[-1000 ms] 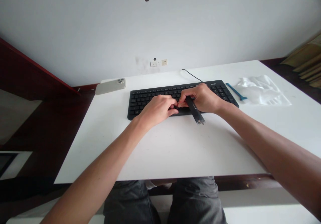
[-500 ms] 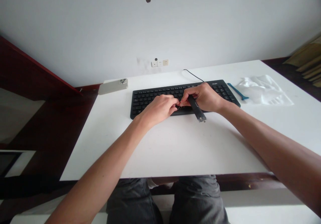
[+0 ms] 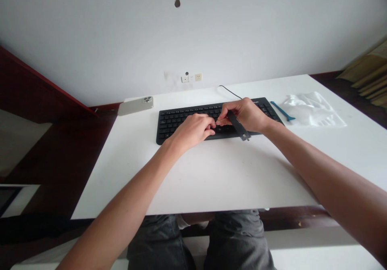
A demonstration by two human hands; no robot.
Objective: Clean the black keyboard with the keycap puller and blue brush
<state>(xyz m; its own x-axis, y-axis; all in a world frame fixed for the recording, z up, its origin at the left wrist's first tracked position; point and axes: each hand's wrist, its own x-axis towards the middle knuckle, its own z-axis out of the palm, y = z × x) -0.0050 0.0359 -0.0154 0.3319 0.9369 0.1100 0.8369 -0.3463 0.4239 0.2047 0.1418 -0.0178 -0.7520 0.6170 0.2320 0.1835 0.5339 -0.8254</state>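
Observation:
A black keyboard (image 3: 173,120) lies on the white table under both my hands. My left hand (image 3: 198,129) rests over its middle keys, fingers curled and closed at the tips. Whatever those fingertips hold, if anything, is hidden. Touching or nearly touching them are the fingertips of my right hand (image 3: 242,114). That hand is closed around a slim black handheld tool (image 3: 238,128), whose see-through end points toward me past the keyboard's front edge. The keys beneath my fingers are covered, and the tool's other end is out of sight.
A phone (image 3: 135,105) lies at the table's back left. To the right of the keyboard are a blue brush-like tool (image 3: 282,111) and a clear plastic bag (image 3: 314,110). The keyboard cable (image 3: 229,91) runs toward the wall, which has sockets (image 3: 191,78).
My right hand and the black tool have tilted slightly, the tool's near end shifting a little right and up. My left hand stays almost still. The whole view has shifted slightly.

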